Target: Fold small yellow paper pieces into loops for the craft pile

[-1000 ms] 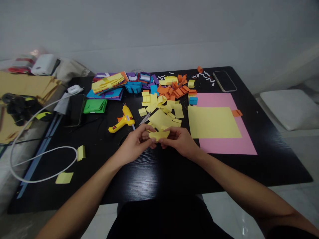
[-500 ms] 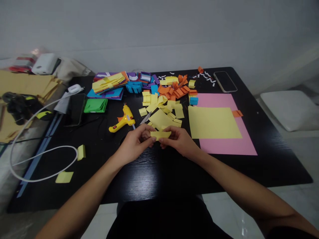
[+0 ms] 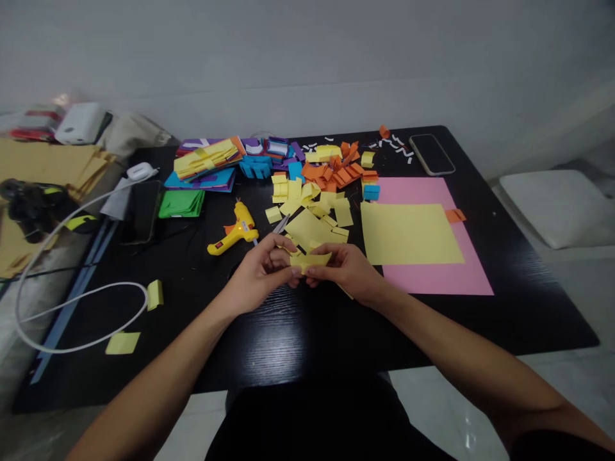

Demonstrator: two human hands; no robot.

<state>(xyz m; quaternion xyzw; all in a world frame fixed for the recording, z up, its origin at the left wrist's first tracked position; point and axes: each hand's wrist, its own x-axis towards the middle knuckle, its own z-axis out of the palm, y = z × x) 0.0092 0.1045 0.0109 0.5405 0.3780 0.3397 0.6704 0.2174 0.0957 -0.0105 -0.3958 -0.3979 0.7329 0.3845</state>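
Note:
Both my hands meet over the middle of the black table [image 3: 288, 346]. My left hand [image 3: 262, 269] and my right hand [image 3: 348, 269] pinch the two ends of a small folded yellow paper piece [image 3: 311, 259], fingers closed on it. Just beyond them lies a heap of cut yellow paper pieces [image 3: 312, 208], with scissors [image 3: 280, 225] partly under it. A yellow glue gun [image 3: 233, 234] lies to the left of my left hand.
A yellow sheet [image 3: 410, 234] lies on a pink sheet [image 3: 442, 275] at the right. Orange pieces [image 3: 341, 171], blue pieces [image 3: 257, 168], a stack of coloured paper [image 3: 206, 163] and green paper [image 3: 182, 203] sit further back. A phone [image 3: 431, 153] lies far right; a white cable [image 3: 81, 307] loops at left.
My hands stay almost in place, working the yellow piece between the fingertips; its shape changes slightly. The view has shifted a little.

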